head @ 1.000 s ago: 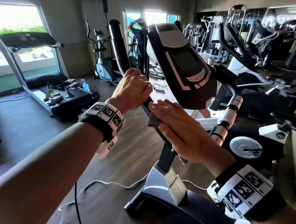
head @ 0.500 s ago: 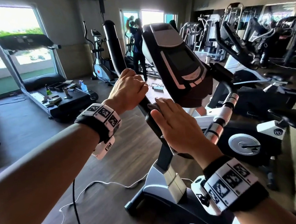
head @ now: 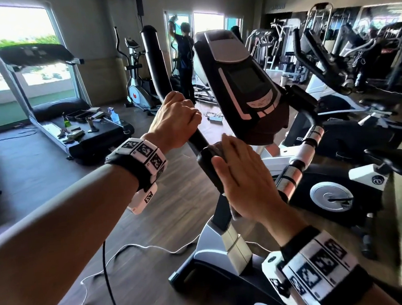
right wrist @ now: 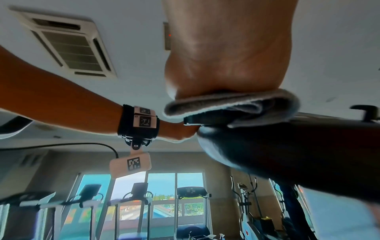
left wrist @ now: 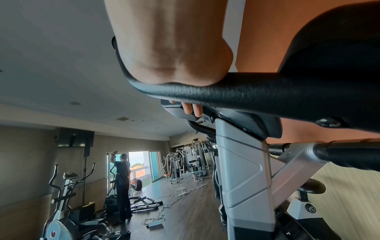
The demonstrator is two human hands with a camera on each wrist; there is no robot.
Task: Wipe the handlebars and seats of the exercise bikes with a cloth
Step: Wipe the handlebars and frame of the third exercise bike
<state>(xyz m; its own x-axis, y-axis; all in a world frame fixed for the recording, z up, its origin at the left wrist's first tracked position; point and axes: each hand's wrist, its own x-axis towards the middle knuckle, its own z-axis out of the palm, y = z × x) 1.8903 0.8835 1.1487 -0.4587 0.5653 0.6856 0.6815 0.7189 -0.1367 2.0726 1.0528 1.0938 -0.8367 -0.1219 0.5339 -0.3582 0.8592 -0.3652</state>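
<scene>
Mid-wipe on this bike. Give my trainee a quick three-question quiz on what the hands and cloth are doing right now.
1. True or false: the left hand grips the black handlebar.
2. Multiple choice: the grey cloth is A) draped on the console, B) pressed under the right hand against the handlebar, C) lying on the floor.
3. Fill in: the right hand's fingers are ____ (curled or straight).

Key: 1 true; 2 B; 3 straight.
</scene>
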